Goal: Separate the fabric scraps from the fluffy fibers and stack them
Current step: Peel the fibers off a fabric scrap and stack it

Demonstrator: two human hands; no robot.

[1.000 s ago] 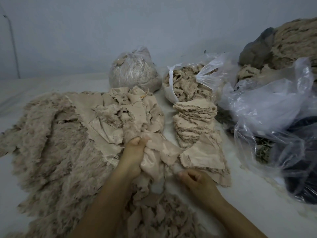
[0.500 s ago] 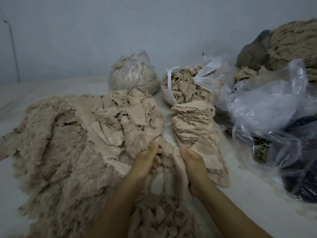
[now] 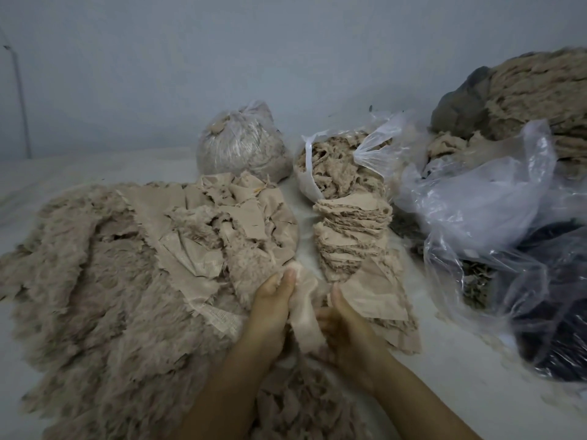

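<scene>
head view: both hands met at the lower centre of the frame over a pale worktop [image 3: 444,369]. the left hand [image 3: 270,308] and the right hand [image 3: 347,325] each grasped the same beige fabric scrap [image 3: 303,308], which stood upright between them; the left thumb lay pressed along its upper edge, and the right fingers [image 3: 327,315] were curled round its lower part. to the left of the hands spread a broad heap of fluffy fibers [image 3: 85,281], with loose flat fabric pieces [image 3: 203,236] lying jumbled on its right-hand side. more fluffy material [image 3: 301,404] lay below the hands, between the 2 forearms. just to the right of the held scrap stood the stack of sorted scraps [image 3: 349,230], layered 1 upon another and leaning slightly, its lowest pieces fanned out toward the right wrist. behind the stack sat an open plastic bag [image 3: 336,166] filled with beige scraps, and to its left a tied plastic bag [image 3: 241,147] of paler contents. at the right, crumpled clear plastic bags [image 3: 482,198] covered dark material [image 3: 556,312], and a large beige bundle [image 3: 540,96] with a grey patch [image 3: 460,103] rose in the far corner. a plain grey wall [image 3: 254,52] closed the background.
</scene>
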